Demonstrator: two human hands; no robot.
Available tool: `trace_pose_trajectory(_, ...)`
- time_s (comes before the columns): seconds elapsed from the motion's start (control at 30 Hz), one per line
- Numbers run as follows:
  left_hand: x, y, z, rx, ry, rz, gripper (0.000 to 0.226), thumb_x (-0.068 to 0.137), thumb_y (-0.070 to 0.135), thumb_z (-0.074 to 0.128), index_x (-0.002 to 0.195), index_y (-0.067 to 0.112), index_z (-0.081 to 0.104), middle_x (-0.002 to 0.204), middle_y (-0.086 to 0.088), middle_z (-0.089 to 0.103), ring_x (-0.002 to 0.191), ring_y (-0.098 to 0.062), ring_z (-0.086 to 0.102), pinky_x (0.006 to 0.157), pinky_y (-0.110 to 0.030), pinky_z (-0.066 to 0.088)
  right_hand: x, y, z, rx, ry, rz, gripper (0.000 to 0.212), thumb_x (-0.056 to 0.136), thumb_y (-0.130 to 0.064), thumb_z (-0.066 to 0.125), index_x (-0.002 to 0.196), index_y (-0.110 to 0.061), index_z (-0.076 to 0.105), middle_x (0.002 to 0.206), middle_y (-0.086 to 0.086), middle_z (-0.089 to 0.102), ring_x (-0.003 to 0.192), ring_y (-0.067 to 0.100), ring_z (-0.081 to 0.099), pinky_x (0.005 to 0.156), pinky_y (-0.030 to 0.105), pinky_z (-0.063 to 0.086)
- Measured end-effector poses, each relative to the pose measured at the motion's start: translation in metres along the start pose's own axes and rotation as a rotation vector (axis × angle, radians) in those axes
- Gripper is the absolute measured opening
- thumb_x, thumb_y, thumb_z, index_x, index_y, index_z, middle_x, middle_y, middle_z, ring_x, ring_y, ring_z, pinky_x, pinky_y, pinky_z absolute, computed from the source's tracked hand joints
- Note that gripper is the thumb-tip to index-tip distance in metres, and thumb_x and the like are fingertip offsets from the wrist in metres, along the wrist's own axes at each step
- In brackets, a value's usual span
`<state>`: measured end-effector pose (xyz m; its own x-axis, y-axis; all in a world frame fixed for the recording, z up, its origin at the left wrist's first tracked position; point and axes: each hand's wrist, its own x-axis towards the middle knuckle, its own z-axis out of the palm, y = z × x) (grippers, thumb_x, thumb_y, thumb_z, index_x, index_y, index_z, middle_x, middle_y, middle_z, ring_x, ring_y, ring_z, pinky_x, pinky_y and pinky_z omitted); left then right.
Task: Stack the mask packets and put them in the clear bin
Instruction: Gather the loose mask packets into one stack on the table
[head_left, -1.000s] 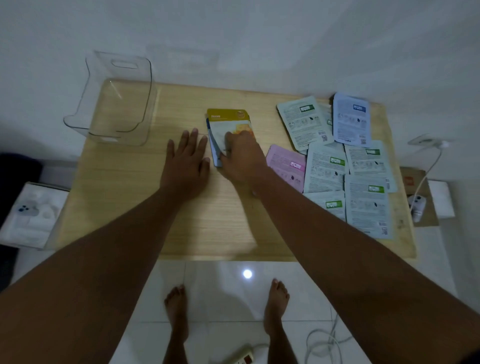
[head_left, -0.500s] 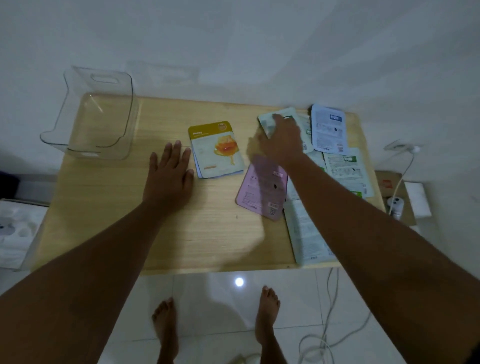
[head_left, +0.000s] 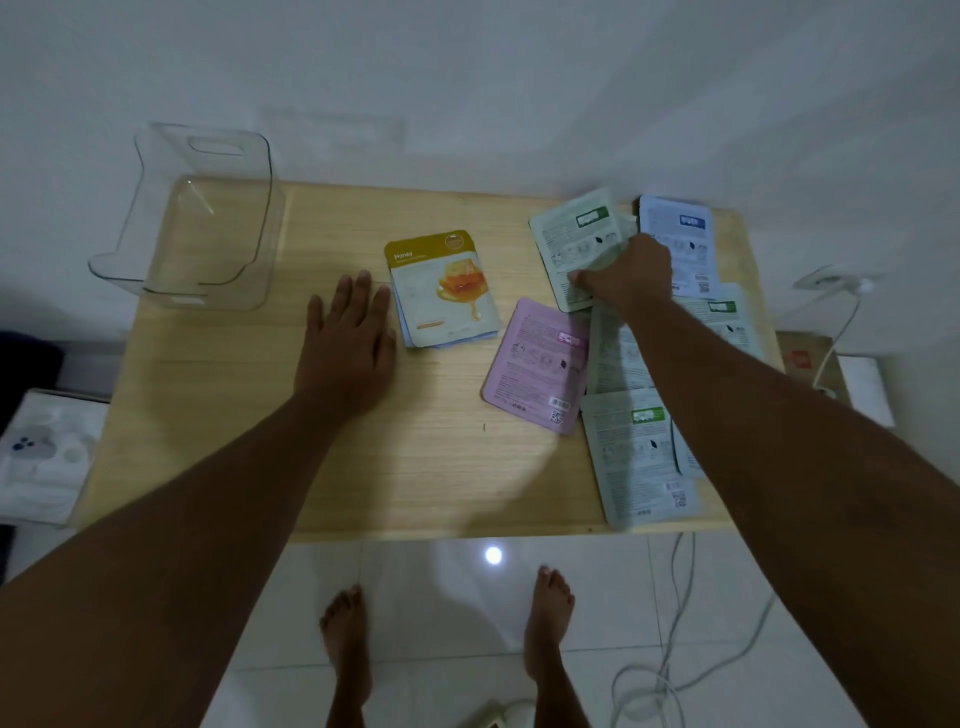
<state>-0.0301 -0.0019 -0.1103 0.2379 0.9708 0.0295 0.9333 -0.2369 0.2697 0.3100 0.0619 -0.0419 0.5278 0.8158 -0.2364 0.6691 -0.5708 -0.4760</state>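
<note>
A small stack topped by a yellow honey packet (head_left: 444, 288) lies mid-table. My left hand (head_left: 349, 332) rests flat and open on the wood just left of it. My right hand (head_left: 626, 275) pinches the near edge of a pale green packet (head_left: 574, 244) at the back right, its fingers curled around it. A pink packet (head_left: 537, 364) lies face down between the stack and several green and blue packets (head_left: 636, 452) spread along the right side. The clear bin (head_left: 208, 218) stands empty at the table's back left corner.
The wooden table (head_left: 249, 415) stands against a white wall. White foam packaging (head_left: 44, 457) sits on the floor to the left, a cardboard box (head_left: 808, 364) and cables (head_left: 675, 649) to the right. My bare feet stand on white tiles below the front edge.
My right hand left the honey stack, travelled right to the spread packets and closed on the pale green one at the back. My left hand stayed flat beside the stack.
</note>
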Motion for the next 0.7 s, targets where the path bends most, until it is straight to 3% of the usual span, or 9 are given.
trace_pose_trajectory(0.07,0.0,0.0,0.0,-0.003,-0.01,-0.005,0.061,0.098,0.038,0.029,0.154,0.012,0.031,0.165,-0.013,0.022,0.154,-0.03,0.013,0.12,-0.056,0.008,-0.002,-0.005,-0.001,0.074,0.037,-0.07,0.061,0.067,-0.035,0.087,0.116,-0.009,0.062,0.118,0.008,0.066,0.107,0.026,0.066,0.081,0.033,0.057)
trace_pose_trajectory(0.17,-0.001,0.0,0.0,-0.009,-0.02,-0.014,0.061,0.098,0.037,0.03,0.155,0.013,0.03,0.166,-0.011,0.02,0.155,-0.028,0.011,0.121,-0.055,0.005,-0.008,-0.021,-0.005,0.165,0.079,-0.169,0.036,0.082,-0.025,0.069,0.115,-0.01,0.067,0.113,0.009,0.071,0.102,0.027,0.069,0.083,0.037,0.06)
trace_pose_trajectory(0.27,-0.001,0.0,-0.001,-0.015,-0.028,-0.021,0.061,0.099,0.037,0.03,0.155,0.014,0.029,0.167,-0.01,0.018,0.155,-0.027,0.01,0.122,-0.054,0.004,-0.026,-0.046,-0.009,0.192,0.084,-0.298,0.032,0.087,-0.012,0.056,0.115,-0.01,0.071,0.108,0.01,0.074,0.098,0.024,0.069,0.082,0.028,0.056)
trace_pose_trajectory(0.37,0.0,0.001,-0.002,-0.016,-0.041,-0.031,0.063,0.097,0.038,0.027,0.155,0.015,0.029,0.167,-0.009,0.017,0.155,-0.026,0.008,0.122,-0.053,0.003,-0.057,-0.076,-0.003,0.099,0.062,-0.456,0.036,0.079,-0.009,0.045,0.102,-0.009,0.074,0.091,0.01,0.074,0.089,0.029,0.07,0.071,0.026,0.051)
trace_pose_trajectory(0.43,0.0,0.001,-0.003,-0.021,-0.041,-0.028,0.064,0.097,0.038,0.027,0.155,0.015,0.029,0.167,-0.009,0.017,0.155,-0.027,0.008,0.122,-0.053,0.002,-0.08,-0.091,0.01,-0.017,-0.001,-0.51,0.032,0.078,-0.017,0.05,0.1,-0.007,0.07,0.092,0.012,0.072,0.085,0.027,0.067,0.069,0.028,0.047)
trace_pose_trajectory(0.5,-0.001,0.0,-0.004,-0.021,-0.036,-0.02,0.063,0.096,0.038,0.027,0.155,0.014,0.03,0.167,-0.009,0.018,0.155,-0.027,0.008,0.122,-0.053,0.002,-0.101,-0.101,0.03,-0.126,-0.056,-0.551,0.033,0.082,-0.025,0.059,0.111,-0.011,0.066,0.099,0.011,0.071,0.089,0.026,0.065,0.073,0.032,0.05)
trace_pose_trajectory(0.57,-0.001,-0.001,-0.005,-0.021,-0.04,-0.017,0.063,0.096,0.038,0.027,0.155,0.015,0.029,0.167,-0.01,0.018,0.155,-0.028,0.008,0.122,-0.053,0.002,-0.119,-0.107,0.051,-0.254,-0.076,-0.606,0.033,0.088,-0.017,0.057,0.121,-0.014,0.06,0.109,0.012,0.069,0.101,0.031,0.065,0.08,0.035,0.052)
trace_pose_trajectory(0.63,-0.001,-0.002,-0.005,-0.019,-0.043,-0.012,0.063,0.097,0.038,0.026,0.155,0.014,0.029,0.167,-0.01,0.017,0.155,-0.029,0.009,0.121,-0.054,0.003,-0.133,-0.109,0.069,-0.337,-0.126,-0.643,0.033,0.087,-0.015,0.059,0.12,-0.011,0.06,0.114,0.013,0.066,0.106,0.03,0.063,0.084,0.036,0.052)
trace_pose_trajectory(0.7,0.0,-0.004,-0.004,-0.01,-0.047,0.0,0.063,0.097,0.038,0.025,0.155,0.014,0.029,0.166,-0.012,0.018,0.155,-0.03,0.01,0.121,-0.055,0.004,-0.143,-0.109,0.081,-0.356,-0.167,-0.627,0.034,0.086,-0.025,0.066,0.116,-0.009,0.062,0.113,0.013,0.065,0.105,0.028,0.064,0.084,0.035,0.053)
